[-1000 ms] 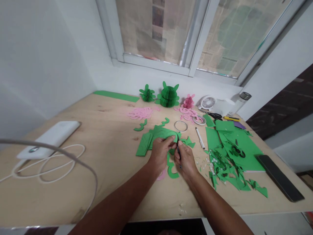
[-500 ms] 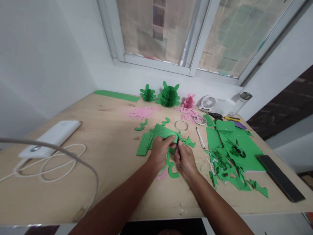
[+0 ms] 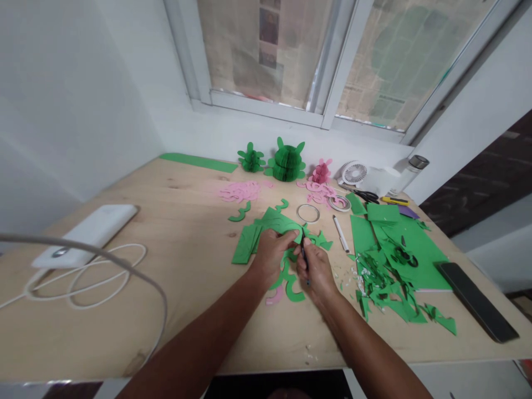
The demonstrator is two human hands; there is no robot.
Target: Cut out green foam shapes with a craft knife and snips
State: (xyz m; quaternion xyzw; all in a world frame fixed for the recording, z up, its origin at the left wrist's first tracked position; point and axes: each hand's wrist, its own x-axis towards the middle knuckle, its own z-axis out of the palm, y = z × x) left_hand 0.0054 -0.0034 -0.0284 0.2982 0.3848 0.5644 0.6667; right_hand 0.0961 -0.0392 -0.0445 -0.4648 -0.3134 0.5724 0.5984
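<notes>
My left hand [image 3: 271,256] pinches a green paper piece [image 3: 294,234] between thumb and fingers, holding it up off the table. In my right hand [image 3: 317,266] is a slim black pen-shaped tool [image 3: 305,256]. Its upper tip meets the right edge of that paper; the fingers hide part of it, so its exact kind is unclear. Beneath and left of my left hand lie stacked green paper strips [image 3: 245,244]. Wavy green cutouts [image 3: 294,291] and a pink curved cutout [image 3: 274,296] rest just below my hands.
Green scraps [image 3: 380,282] cover part of a green sheet [image 3: 432,260] at right, near a dark phone-like slab [image 3: 477,302]. A white pen [image 3: 341,234], tape ring [image 3: 308,213] and pink cutouts [image 3: 241,191] lie beyond my hands. At left are a white power bank [image 3: 89,233] and cable [image 3: 141,260].
Both hands stay in nearly the same place with the same paper and black tool. The paper and my left hand have shifted very slightly.
</notes>
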